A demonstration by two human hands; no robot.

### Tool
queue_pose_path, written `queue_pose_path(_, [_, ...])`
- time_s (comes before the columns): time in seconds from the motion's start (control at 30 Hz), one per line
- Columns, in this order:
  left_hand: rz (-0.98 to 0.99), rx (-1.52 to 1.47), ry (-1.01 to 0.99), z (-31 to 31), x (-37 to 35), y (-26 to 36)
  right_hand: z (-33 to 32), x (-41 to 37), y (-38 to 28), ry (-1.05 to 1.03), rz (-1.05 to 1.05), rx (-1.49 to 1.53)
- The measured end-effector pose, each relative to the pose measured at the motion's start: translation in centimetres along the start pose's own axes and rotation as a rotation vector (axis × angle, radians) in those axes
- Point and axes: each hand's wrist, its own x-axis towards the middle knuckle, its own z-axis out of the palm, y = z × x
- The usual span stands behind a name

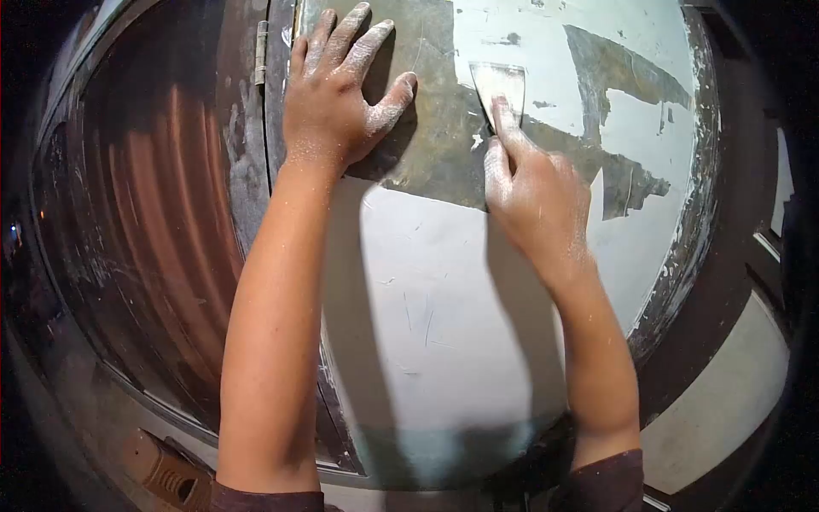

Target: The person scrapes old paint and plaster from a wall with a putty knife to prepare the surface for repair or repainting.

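1. A door-like panel [435,290] fills the middle of the view, partly white and partly stripped to patchy grey-brown; fine scratches mark its lower white area, and its right edge is dark and flaked. The surroundings are dim.
2. The scraper [496,81] is against or just over the upper part of the panel, by the border between white and bare areas. Its flat blade flares towards a wide upper edge and looks smeared with white.
3. The right hand [542,192] is clamped on the scraper, index finger laid along the blade; the handle is mostly hidden in the grip.
4. The left hand [328,102], whitened with powder, rests palm down on the bare patch, fingers spread apart, holding nothing.
5. A metal hinge [261,53] sits left of that hand; farther left hang reddish-brown curtain folds [175,188].
6. Both forearms and their shadows cover parts of the panel.
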Motion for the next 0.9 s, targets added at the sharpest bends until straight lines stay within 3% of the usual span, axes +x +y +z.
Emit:
queue_pose_path(0.17, [0.013, -0.059, 0.012, 0.2, 0.1, -0.2, 0.0, -1.0, -0.1, -0.102, 0.042, -0.004])
queue_pose_path(0.27, [0.011, -0.030, 0.001, 0.1, 0.0, -0.2, -0.1, 1.3, -0.5, -0.094, 0.022, 0.048])
queue_pose_path(0.37, [0.016, -0.018, 0.000, -0.1, 0.1, -0.1, 1.5, 0.5, 0.0, 0.048, -0.031, 0.059])
queue_pose_path(0.47, [0.003, -0.031, 0.001, -0.1, 0.0, -0.1, 1.8, -1.6, 0.0, -0.026, 0.003, 0.059])
queue_pose_path(0.63, [-0.019, -0.074, 0.012, 0.0, 0.0, 0.0, 1.1, 0.6, -0.6, 0.036, 0.012, -0.007])
queue_pose_path(0.9, [0.008, -0.051, 0.027, 0.2, -0.1, -0.3, 1.3, -2.3, -0.8, -0.096, 0.005, -0.037])
